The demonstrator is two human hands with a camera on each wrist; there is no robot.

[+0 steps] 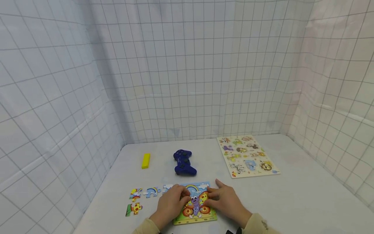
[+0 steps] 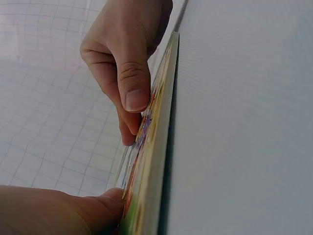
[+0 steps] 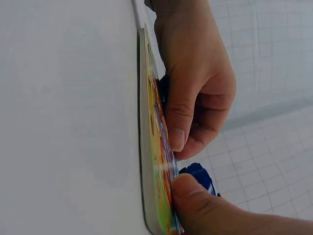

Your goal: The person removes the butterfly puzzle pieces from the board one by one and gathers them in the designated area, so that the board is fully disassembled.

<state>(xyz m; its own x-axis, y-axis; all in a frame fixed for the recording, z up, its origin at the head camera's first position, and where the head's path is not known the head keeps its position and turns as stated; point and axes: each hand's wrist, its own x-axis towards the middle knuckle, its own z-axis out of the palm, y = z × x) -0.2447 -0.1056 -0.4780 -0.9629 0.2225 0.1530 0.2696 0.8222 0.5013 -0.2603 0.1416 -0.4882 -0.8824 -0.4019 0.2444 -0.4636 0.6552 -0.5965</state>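
Note:
A butterfly jigsaw puzzle [image 1: 196, 211] in a flat board lies at the front of the table, between both hands. My left hand [image 1: 171, 203] has curled fingers, thumb and forefinger tips at the puzzle's upper left part; what lies beneath them is hidden. With thumb and fingers, my right hand [image 1: 227, 201] pinches at the butterfly's right wing. The left wrist view shows the right thumb [image 2: 136, 99] down on the picture close to the board's edge. In the right wrist view, the left thumb [image 3: 178, 137] touches the picture side too.
Left of the board lie a rainbow piece [image 1: 152, 192], a sun piece [image 1: 135, 194], a red-and-yellow piece [image 1: 134, 209] and a cloud piece [image 1: 168, 187] partly behind the left hand. Beyond are a yellow block [image 1: 145, 161], a blue game controller [image 1: 184, 163] and an animal puzzle board [image 1: 246, 157].

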